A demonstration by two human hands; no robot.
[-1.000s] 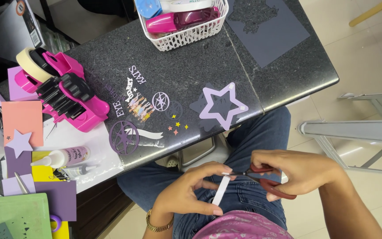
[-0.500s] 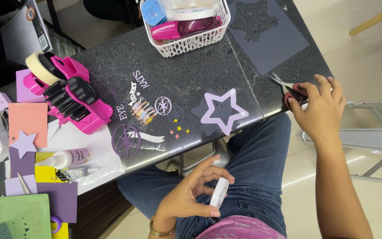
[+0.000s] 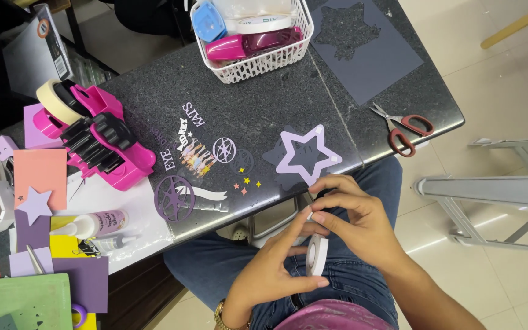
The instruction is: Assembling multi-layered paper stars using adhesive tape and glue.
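The dark speckled granite worktop [image 3: 264, 104] is crowded on its left half, while its right corner lies mostly bare. A white plastic mesh basket [image 3: 264, 61] stands at the far edge, a bright pink tape dispenser [image 3: 102, 143] to the left. A sheet of grey-purple paper with a star cut out [image 3: 368, 52] lies flat near the right edge. A lilac paper star frame [image 3: 305, 154] lies just at the near edge, red-handled scissors [image 3: 406, 128] close to the right corner. Below the edge, over the lap, the left hand [image 3: 273, 272] and right hand [image 3: 359, 223] meet: their fingers pinch a small white roll of tape [image 3: 317, 255] between them.
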